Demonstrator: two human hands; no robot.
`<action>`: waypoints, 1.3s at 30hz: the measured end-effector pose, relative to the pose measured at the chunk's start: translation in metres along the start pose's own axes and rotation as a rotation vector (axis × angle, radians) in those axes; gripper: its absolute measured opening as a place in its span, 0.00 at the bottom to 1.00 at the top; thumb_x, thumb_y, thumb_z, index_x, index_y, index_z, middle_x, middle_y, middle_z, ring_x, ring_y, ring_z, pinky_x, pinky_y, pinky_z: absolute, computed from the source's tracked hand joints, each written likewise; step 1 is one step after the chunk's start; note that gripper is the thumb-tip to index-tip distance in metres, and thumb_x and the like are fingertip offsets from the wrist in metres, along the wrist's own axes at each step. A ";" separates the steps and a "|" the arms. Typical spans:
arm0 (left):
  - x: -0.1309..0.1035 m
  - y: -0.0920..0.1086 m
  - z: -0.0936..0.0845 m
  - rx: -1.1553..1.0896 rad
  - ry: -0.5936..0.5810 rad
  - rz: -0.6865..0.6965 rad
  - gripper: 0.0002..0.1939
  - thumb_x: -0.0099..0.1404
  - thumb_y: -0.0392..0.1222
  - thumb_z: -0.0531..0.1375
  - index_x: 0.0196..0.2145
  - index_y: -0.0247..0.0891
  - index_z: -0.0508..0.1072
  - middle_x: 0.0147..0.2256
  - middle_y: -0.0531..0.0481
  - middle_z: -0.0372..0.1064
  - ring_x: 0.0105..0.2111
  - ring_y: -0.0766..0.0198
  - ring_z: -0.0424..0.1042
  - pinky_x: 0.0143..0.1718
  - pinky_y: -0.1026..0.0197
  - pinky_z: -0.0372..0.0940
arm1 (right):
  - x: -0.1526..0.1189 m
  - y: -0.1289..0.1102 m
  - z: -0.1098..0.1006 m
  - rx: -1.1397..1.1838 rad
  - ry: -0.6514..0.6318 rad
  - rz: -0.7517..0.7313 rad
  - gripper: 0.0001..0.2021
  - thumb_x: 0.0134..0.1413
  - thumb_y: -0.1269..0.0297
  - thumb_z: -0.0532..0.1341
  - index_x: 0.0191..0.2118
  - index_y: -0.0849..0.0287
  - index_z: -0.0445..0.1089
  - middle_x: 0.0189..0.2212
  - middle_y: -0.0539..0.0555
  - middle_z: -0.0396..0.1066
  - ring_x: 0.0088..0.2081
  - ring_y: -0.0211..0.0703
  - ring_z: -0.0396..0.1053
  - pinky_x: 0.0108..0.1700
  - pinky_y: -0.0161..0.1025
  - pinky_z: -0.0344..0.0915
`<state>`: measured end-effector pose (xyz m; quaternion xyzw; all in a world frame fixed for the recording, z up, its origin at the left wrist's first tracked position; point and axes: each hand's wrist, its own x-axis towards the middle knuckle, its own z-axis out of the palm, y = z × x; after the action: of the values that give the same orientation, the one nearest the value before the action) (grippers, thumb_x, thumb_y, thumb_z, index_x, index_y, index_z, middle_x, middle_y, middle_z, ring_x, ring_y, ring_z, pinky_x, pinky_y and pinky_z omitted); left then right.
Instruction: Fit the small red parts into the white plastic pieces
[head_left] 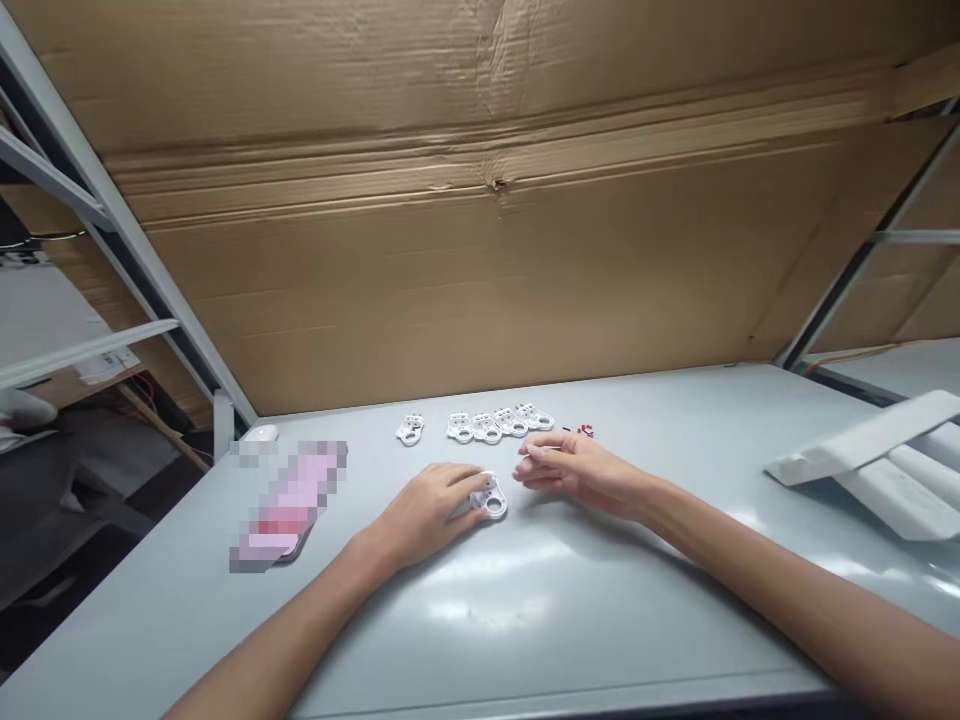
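Observation:
My left hand (pixel 431 510) holds a small white plastic casing (pixel 493 505) against the table, fingers on its upper edge and thumb along its lower left side. The casing has a round ring at its near end. Just right of it, my right hand (pixel 562 467) hovers with thumb and fingertips drawn together in a pinch. Whatever may be between those fingertips is too small to make out. Behind my hands lies a row of several similar white casings (pixel 487 429), and one more casing (pixel 411 430) sits apart to the left. Small red pieces (pixel 585 431) lie beyond my right hand.
A pink phone-like object (pixel 300 495), partly pixelated, lies at left, with a white rounded object (pixel 261 434) behind it. White bulky parts (pixel 885 465) rest at the right. Cardboard (pixel 480 300) walls off the back of the grey table (pixel 480 650); metal posts (pixel 142 240) frame the sides.

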<state>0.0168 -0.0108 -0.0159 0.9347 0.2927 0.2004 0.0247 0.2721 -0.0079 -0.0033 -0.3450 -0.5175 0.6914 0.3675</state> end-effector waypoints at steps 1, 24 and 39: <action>0.000 0.000 0.000 0.001 0.001 0.007 0.15 0.72 0.43 0.56 0.54 0.40 0.70 0.50 0.43 0.72 0.48 0.54 0.72 0.50 0.52 0.67 | -0.001 0.000 0.000 -0.007 -0.019 0.001 0.14 0.51 0.53 0.69 0.35 0.58 0.73 0.35 0.54 0.75 0.43 0.45 0.72 0.56 0.50 0.62; 0.000 0.002 0.000 0.022 0.025 -0.022 0.15 0.70 0.44 0.58 0.53 0.40 0.70 0.52 0.42 0.70 0.50 0.52 0.71 0.50 0.51 0.67 | 0.004 0.002 -0.006 -0.120 0.001 0.050 0.14 0.50 0.52 0.69 0.37 0.57 0.76 0.41 0.56 0.75 0.49 0.50 0.72 0.59 0.50 0.63; 0.004 0.014 0.002 -0.075 0.019 -0.141 0.13 0.68 0.47 0.61 0.49 0.42 0.72 0.47 0.45 0.73 0.47 0.53 0.71 0.49 0.53 0.66 | 0.003 0.013 0.007 -0.610 0.059 -0.310 0.12 0.54 0.52 0.64 0.35 0.54 0.80 0.43 0.56 0.77 0.46 0.52 0.73 0.51 0.48 0.65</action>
<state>0.0280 -0.0196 -0.0135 0.9082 0.3502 0.2180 0.0709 0.2625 -0.0109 -0.0149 -0.3761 -0.7358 0.4306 0.3631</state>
